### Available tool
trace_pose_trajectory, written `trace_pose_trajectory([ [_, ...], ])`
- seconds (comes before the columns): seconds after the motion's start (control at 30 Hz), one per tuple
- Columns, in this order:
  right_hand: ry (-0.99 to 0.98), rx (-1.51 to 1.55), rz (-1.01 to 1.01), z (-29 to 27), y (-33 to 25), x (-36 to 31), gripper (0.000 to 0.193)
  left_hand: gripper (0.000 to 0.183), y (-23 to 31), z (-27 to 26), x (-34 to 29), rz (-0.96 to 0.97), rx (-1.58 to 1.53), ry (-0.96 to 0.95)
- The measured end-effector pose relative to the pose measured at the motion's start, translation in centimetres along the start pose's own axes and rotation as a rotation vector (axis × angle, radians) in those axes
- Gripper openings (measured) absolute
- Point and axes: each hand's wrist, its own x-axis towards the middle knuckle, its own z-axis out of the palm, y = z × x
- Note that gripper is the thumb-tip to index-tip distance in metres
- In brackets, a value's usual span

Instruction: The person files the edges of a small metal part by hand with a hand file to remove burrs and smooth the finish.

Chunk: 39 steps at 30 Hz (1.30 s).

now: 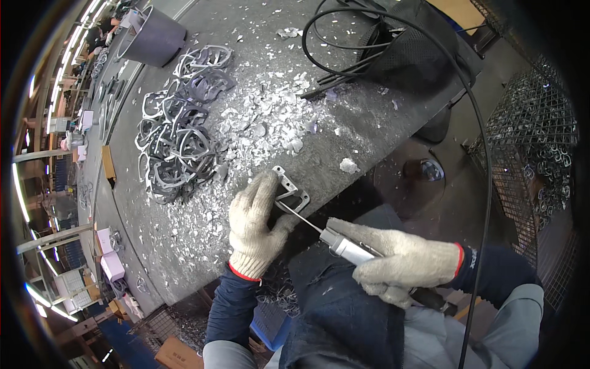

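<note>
A small silver metal frame (pixel 300 198) with holes along one arm rests at the table's near edge. My left hand (pixel 253 224), in a white knitted glove with a red cuff edge, grips its left side, so part of the frame is hidden. My right hand (pixel 405 258), gloved the same way, is wrapped around a silver handheld power tool (pixel 352 249). From the tool's front a thin metal rod (pixel 302 218) points up and left into the frame's opening. Whether the rod touches the metal is too fine to tell.
Loose metal flakes (pixel 264 123) cover much of the grey table (pixel 203 258). Beyond my left hand lies a heap of similar frames (pixel 178 141), with a grey bucket (pixel 157 42) behind. A black cable (pixel 482 135) arches down my right side. Wire mesh baskets (pixel 504 160) stand at right.
</note>
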Motion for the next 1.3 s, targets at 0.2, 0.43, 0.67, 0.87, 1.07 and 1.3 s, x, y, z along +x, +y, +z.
trace_pose_trajectory([
  [0.2, 0.239, -0.601, -0.004, -0.3, 2.5, 0.4, 0.096, 0.096, 0.7, -0.4, 0.6, -0.058, -0.026, -0.007],
  [0.43, 0.478, -1.343, -0.276, -3.2, 4.0, -0.9, 0.089, 0.084, 2.8, -1.0, 0.6, -0.189, 0.129, -0.003],
  [0.67, 0.552, -1.279, -0.414, -3.7, 2.1, -3.4, 0.086, 0.090, 0.4, -1.5, 0.1, -0.127, -0.061, -0.048],
  [0.87, 0.525, -1.503, -0.465, -4.0, 0.3, -1.3, 0.084, 0.096, -0.6, -1.9, 0.0, -0.081, -0.097, -0.102],
  [1.07, 0.468, -1.510, -0.461, -4.2, 0.1, -0.3, 0.087, 0.095, -1.0, -1.9, 0.1, -0.056, -0.079, -0.112],
  [1.3, 0.764, -1.942, -0.613, -4.5, -1.5, 0.0, 0.073, 0.095, -1.1, -1.8, 0.1, -0.036, -0.085, -0.098],
])
